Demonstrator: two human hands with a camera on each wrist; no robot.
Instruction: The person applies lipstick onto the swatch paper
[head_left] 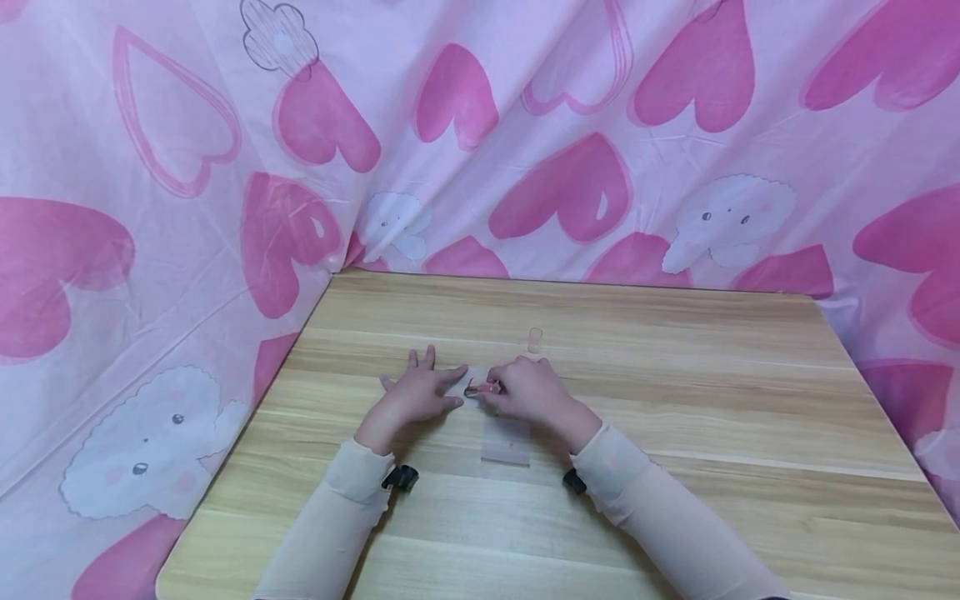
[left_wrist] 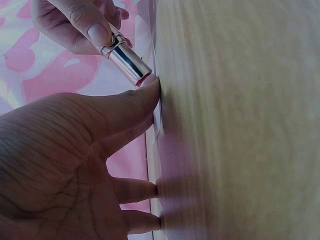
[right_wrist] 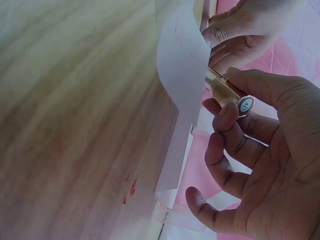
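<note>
My right hand (head_left: 536,393) pinches a lipstick (left_wrist: 129,62) with a shiny gold tube between thumb and fingers. The tube slants down, and a little red shows at its lower end in the left wrist view. Fingers spread, my left hand (head_left: 416,392) rests its fingertips at the left edge of a pale sheet of paper (right_wrist: 185,65). The lipstick's tip is close by the left thumb; whether it touches the paper is hard to tell. Part of the sheet curls up off the table in the right wrist view, with faint red marks on it.
A small clear cap-like tube (head_left: 535,340) lies on the wooden table (head_left: 712,400) beyond my right hand. Small red marks (right_wrist: 132,187) show near the sheet in the right wrist view. Pink heart-patterned cloth (head_left: 457,100) hangs behind the table and along its sides.
</note>
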